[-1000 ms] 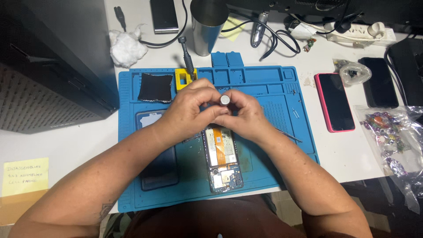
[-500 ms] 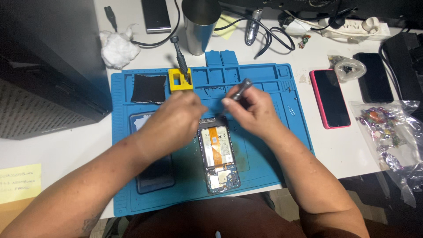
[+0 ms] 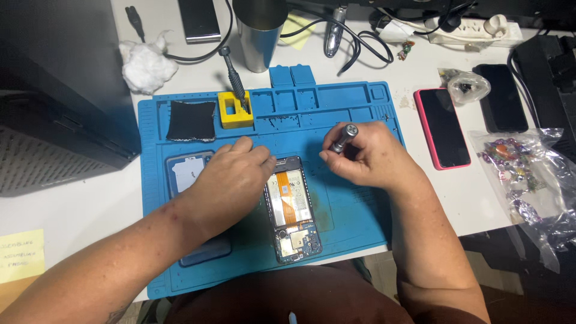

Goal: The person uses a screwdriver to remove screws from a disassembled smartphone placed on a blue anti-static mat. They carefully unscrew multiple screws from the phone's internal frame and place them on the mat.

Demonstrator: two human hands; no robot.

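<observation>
Change: both hands have drawn apart since the earlier frames, when they met over the top of the phone; the screwdriver has swung from upright to slanting away to the right.
Landmark: blue work mat (image 3: 360, 210), covering the middle of the white desk (image 3: 78, 204).
Opened phone (image 3: 292, 207): lies face down near the middle of the mat, back cover off, battery and circuit board showing, long axis running toward the person.
Left hand (image 3: 231, 180): rests palm down on the mat at the phone's left edge, fingers loosely curled and spread, fingertips touching the phone's upper left corner; it grips nothing that I can see.
Right hand (image 3: 366, 157): on the mat to the right of the phone's top end, fingers closed around a grey screwdriver (image 3: 343, 138).
Screwdriver: tilted, rounded cap up and to the right; its tip is hidden by the fingers.
Yellow block (image 3: 235, 110): in the mat's upper tray row, a dark-handled tool (image 3: 233, 78) standing in it.
Black pad (image 3: 191, 120): on the mat, just left of the yellow block.
Pink-cased phone (image 3: 442, 128): on the desk, just off the mat's right edge.
Metal cup (image 3: 260, 33): on the desk beyond the mat's far edge.
</observation>
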